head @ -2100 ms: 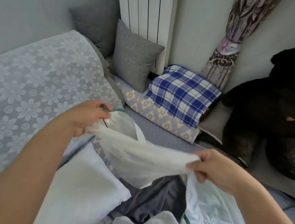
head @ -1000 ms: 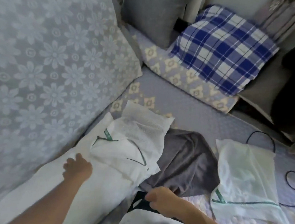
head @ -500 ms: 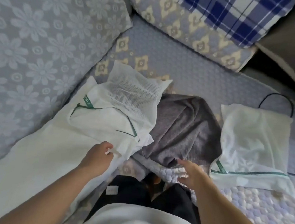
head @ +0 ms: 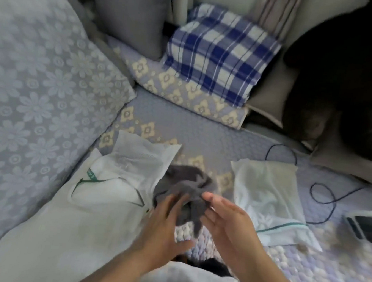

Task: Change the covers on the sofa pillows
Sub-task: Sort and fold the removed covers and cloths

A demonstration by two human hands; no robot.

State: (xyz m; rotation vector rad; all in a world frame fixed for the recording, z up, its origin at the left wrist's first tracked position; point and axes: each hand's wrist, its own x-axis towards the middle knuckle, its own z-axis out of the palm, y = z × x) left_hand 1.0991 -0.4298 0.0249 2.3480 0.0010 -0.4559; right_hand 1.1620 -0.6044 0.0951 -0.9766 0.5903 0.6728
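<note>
Between the two sets of fingers, a crumpled dark grey fabric pillow cover [head: 187, 187] is lying bunched on the quilted lilac sofa seat [head: 225, 142]. Left hand [head: 165, 226] is reaching in from below, fingers [head: 172, 203] straight and slightly spread, tips overlapping the near edge of the grey cover; motion blur, so cannot tell if they are actually touching it. Right hand [head: 225, 220] is sitting just right of the cover, palm turned inward, fingers [head: 211, 198] extended and loosely apart, clamped on nothing. Its topmost fingertip is right at the cover's folds; contact unclear.

Left of the left fingers: a white mesh bag with green zipper trim [head: 121, 175] is lying on a long white pillow insert [head: 59, 237] running along the sofa back with the pale floral lace throw [head: 39, 87].

Right of the right fingers: a second white mesh bag with green trim [head: 267, 199] is lying flat on the seat, apart from the hand. A thin black cable [head: 324, 195] is looping beyond it, and a white-and-black device [head: 368, 225] is sitting at the far right edge.

Beyond the fingers, at the sofa's far end: a blue-and-white checked pillow [head: 219, 53] is leaning beside a plain grey square pillow [head: 129, 12], with a large dark plush toy [head: 347, 83] to the right.
</note>
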